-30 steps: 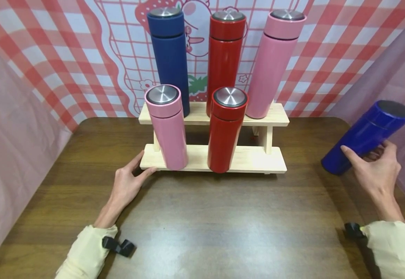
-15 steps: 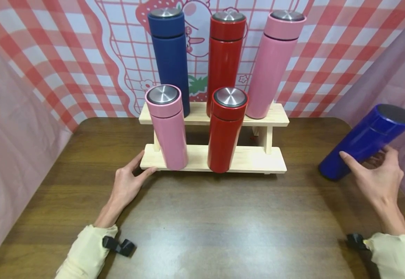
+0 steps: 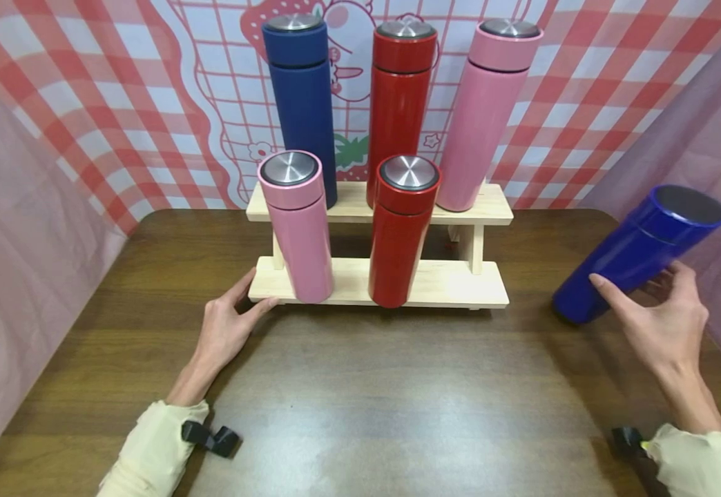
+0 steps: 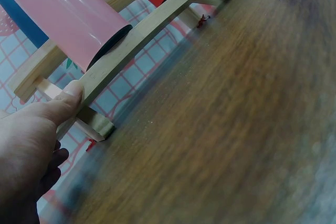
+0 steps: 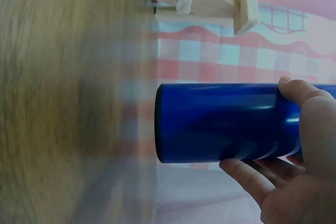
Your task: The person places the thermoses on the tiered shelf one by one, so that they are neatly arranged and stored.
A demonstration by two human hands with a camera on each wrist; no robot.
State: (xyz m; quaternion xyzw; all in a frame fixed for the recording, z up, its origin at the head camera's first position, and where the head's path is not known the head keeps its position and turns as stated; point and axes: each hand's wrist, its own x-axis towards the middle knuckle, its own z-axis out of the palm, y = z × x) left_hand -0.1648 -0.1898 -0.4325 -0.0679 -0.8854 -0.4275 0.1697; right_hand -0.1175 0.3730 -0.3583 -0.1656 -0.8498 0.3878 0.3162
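Note:
My right hand (image 3: 671, 321) grips a glossy blue thermos bottle (image 3: 637, 238) on the right, its dark-topped lid leaning away to the right. In the right wrist view, thumb and fingers wrap the bottle (image 5: 220, 121), its black-rimmed base above the tabletop. At the left end of a two-tier wooden stand (image 3: 460, 284), my left hand (image 3: 225, 324) pinches the lower shelf, thumb at its front edge in the left wrist view. On that shelf stand a pink bottle (image 3: 303, 241) and a red bottle (image 3: 401, 248), with bare wood to the right of the red one.
The upper shelf (image 3: 497, 203) carries a navy bottle (image 3: 303, 110), a red bottle (image 3: 400, 110) and a pink bottle (image 3: 487, 124). Behind hangs a checked, strawberry-printed cloth (image 3: 603, 90); pinkish cloth (image 3: 12, 290) borders both sides. Brown wooden table (image 3: 385, 400) extends in front of the stand.
My right hand has brought the blue thermos bottle a little leftward and nearer to me, still tilted. The left hand and the stand have stayed in place.

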